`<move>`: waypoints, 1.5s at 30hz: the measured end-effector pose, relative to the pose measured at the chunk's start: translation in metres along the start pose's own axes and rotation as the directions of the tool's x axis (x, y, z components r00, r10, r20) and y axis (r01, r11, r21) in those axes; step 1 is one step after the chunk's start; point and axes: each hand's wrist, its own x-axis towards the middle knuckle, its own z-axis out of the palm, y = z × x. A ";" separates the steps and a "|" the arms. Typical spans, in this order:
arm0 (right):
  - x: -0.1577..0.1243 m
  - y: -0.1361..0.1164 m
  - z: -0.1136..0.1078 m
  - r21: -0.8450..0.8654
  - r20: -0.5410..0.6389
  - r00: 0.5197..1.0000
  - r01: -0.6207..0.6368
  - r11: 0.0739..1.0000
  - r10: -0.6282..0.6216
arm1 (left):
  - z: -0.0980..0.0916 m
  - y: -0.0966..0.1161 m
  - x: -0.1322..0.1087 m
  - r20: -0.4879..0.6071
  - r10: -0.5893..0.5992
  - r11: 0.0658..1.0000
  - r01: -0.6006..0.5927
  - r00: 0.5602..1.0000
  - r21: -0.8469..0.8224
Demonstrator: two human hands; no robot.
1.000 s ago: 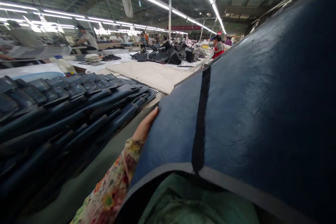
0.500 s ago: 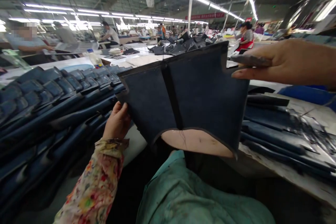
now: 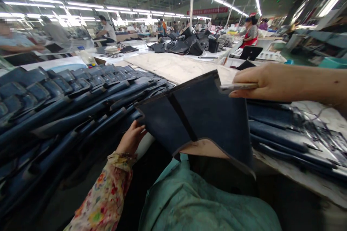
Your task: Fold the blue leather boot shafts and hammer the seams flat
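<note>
Both my hands hold one dark blue leather piece (image 3: 211, 122) with a black centre seam and a curved lower edge. My left hand (image 3: 132, 139), in a floral sleeve, grips its lower left corner. My right hand (image 3: 257, 81) pinches its upper right corner with fingers closed. The piece tilts away from me over the worktable (image 3: 173, 68), its tan underside showing at the bottom.
Rows of similar dark blue pieces (image 3: 67, 97) are stacked on the left. More lie flat on the right (image 3: 284, 130). My green apron (image 3: 195, 202) is below. Other people work at far tables, and black bags (image 3: 187, 45) are piled in the middle distance.
The leather piece has gone from close before the camera to lower and flatter over the table. Both hands moved down with it, still gripping its corners.
</note>
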 end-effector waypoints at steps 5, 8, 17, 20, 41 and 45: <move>-0.007 -0.002 0.028 -0.016 0.326 0.937 0.140 0.990 -0.127 | 0.013 -0.048 -0.013 0.065 -0.347 0.931 0.335 0.936 0.147; -0.013 0.009 0.045 0.011 0.347 0.928 0.141 0.990 -0.136 | 0.032 -0.080 -0.021 0.123 -0.437 0.893 0.413 0.891 0.177; -0.060 0.048 0.115 -0.032 0.533 0.845 -0.021 0.999 0.035 | 0.031 -0.097 -0.014 0.126 -0.470 0.860 0.421 0.874 0.289; -0.071 0.059 0.136 0.100 0.480 0.877 -0.065 0.993 0.009 | 0.021 -0.090 -0.005 0.050 -0.321 0.898 0.287 0.946 0.335; -0.181 -0.012 0.230 0.297 -0.044 0.932 -0.333 0.895 0.361 | 0.181 -0.067 -0.041 0.769 0.182 0.340 -0.773 0.613 0.536; -0.189 -0.027 0.239 0.340 -0.059 0.910 -0.368 0.866 0.410 | 0.198 -0.088 -0.039 0.813 0.155 0.245 -0.819 0.562 0.519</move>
